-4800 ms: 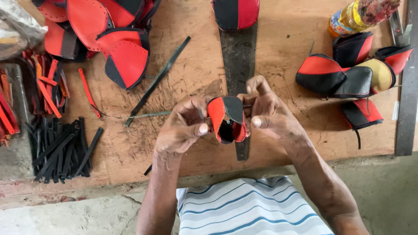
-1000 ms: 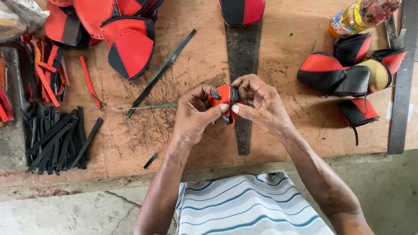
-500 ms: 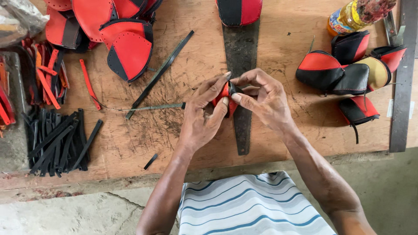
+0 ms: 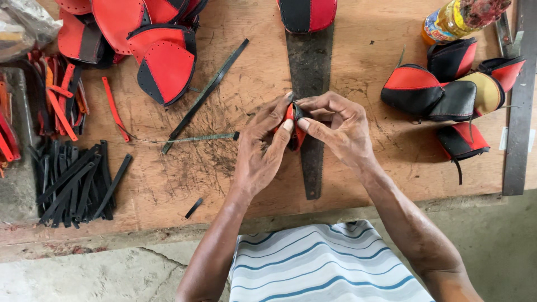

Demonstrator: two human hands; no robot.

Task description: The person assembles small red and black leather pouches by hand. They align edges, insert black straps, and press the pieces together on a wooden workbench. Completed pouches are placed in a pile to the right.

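My left hand (image 4: 262, 146) and my right hand (image 4: 335, 127) meet over the middle of the wooden bench (image 4: 168, 168). Between them they press a small red and black leather piece (image 4: 295, 124), folded tight and mostly hidden by the fingers. My left fingers lie flat along its left side, and my right thumb and fingers pinch its top and right side. The hands sit just above a dark tapered saw blade (image 4: 309, 78) that lies flat on the bench.
Red and black leather panels (image 4: 162, 67) pile at the top left. Black strips (image 4: 75, 182) and red strips (image 4: 61, 103) lie at the left. Finished red, black and tan pouches (image 4: 447, 92) sit at the right by a yellow bottle (image 4: 447, 19) and a metal ruler (image 4: 520, 106).
The leather piece was held open in front of me; it has since been folded shut and lifted onto the saw blade. My left fingers have flattened against it.
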